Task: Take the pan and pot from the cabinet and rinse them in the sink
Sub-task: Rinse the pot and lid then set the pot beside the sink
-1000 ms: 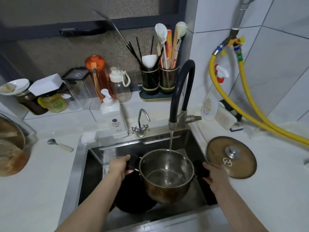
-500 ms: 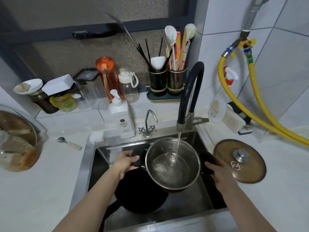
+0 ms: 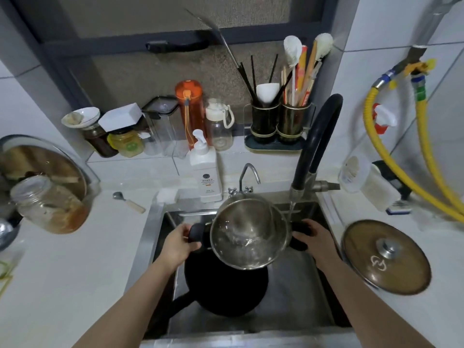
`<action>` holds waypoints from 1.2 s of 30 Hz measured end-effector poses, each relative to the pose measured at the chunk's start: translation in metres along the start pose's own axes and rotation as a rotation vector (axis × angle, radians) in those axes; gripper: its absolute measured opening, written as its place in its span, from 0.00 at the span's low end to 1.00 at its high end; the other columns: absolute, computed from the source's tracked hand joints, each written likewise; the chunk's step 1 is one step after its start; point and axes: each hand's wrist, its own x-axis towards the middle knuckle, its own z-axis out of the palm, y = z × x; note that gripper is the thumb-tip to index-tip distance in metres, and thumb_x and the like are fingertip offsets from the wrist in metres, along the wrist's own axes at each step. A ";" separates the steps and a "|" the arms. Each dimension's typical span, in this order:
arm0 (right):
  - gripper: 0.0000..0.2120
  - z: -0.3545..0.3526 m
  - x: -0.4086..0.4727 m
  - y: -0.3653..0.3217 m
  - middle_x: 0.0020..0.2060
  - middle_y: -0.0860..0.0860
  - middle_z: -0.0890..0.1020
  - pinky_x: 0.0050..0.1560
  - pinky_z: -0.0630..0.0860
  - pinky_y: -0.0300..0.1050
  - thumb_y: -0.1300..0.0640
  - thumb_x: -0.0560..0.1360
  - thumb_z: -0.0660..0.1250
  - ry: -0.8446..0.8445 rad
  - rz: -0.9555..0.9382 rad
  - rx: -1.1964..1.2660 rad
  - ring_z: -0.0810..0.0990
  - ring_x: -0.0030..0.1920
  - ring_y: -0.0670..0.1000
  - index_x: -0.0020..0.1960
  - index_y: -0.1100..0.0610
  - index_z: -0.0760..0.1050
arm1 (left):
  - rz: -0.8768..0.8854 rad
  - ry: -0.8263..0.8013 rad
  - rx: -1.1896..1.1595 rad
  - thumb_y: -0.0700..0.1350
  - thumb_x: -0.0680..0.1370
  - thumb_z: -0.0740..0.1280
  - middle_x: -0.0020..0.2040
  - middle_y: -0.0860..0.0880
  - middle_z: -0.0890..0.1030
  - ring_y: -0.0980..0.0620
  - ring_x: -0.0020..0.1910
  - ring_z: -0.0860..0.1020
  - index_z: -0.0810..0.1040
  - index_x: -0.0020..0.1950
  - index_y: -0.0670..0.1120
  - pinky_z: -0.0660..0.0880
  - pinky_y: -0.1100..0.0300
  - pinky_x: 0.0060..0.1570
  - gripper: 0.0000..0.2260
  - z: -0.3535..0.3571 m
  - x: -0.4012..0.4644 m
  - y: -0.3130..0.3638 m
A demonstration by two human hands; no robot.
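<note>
Since half a second ago, pot (image 3: 248,234) has tipped toward the viewer, clear of the faucet (image 3: 313,146) stream, centre frame above the pan (image 3: 226,290) in the sink (image 3: 155,222). Left hand (image 3: 178,244) and right hand (image 3: 315,234) each grip a black side handle. Advise swirling, then pouring low to limit splashing.

White countertop (image 3: 75,259): glass lid (image 3: 386,257) just right of right-hand fingers (image 3: 305,228); spoon (image 3: 128,202), jar (image 3: 47,204) left of left-hand fingers (image 3: 187,228).
</note>
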 end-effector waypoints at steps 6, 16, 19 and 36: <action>0.07 0.029 -0.004 -0.003 0.46 0.54 0.82 0.53 0.75 0.47 0.62 0.71 0.72 -0.107 -0.036 0.126 0.80 0.48 0.53 0.48 0.56 0.77 | 0.012 0.135 0.045 0.29 0.68 0.72 0.44 0.45 0.78 0.45 0.44 0.77 0.74 0.50 0.41 0.70 0.66 0.39 0.15 -0.022 -0.003 -0.019; 0.08 0.025 0.013 -0.024 0.38 0.52 0.82 0.61 0.74 0.61 0.60 0.72 0.71 -0.115 -0.001 0.279 0.80 0.46 0.56 0.36 0.50 0.81 | 0.030 0.158 -0.101 0.24 0.69 0.68 0.40 0.48 0.76 0.50 0.40 0.74 0.72 0.47 0.38 0.72 0.73 0.35 0.13 -0.013 -0.007 -0.014; 0.06 0.012 0.007 -0.014 0.49 0.55 0.82 0.62 0.73 0.63 0.61 0.71 0.72 -0.082 0.030 0.303 0.80 0.54 0.58 0.45 0.51 0.79 | 0.033 0.100 -0.116 0.26 0.68 0.69 0.42 0.48 0.76 0.51 0.42 0.75 0.73 0.47 0.41 0.71 0.67 0.42 0.15 -0.002 -0.004 -0.009; 0.13 -0.073 -0.057 0.040 0.49 0.63 0.80 0.41 0.78 0.45 0.71 0.71 0.67 0.297 0.111 0.517 0.79 0.46 0.59 0.54 0.63 0.77 | 0.089 -0.154 -0.119 0.27 0.71 0.68 0.54 0.46 0.79 0.49 0.54 0.76 0.73 0.65 0.39 0.71 0.52 0.66 0.23 0.097 0.002 0.026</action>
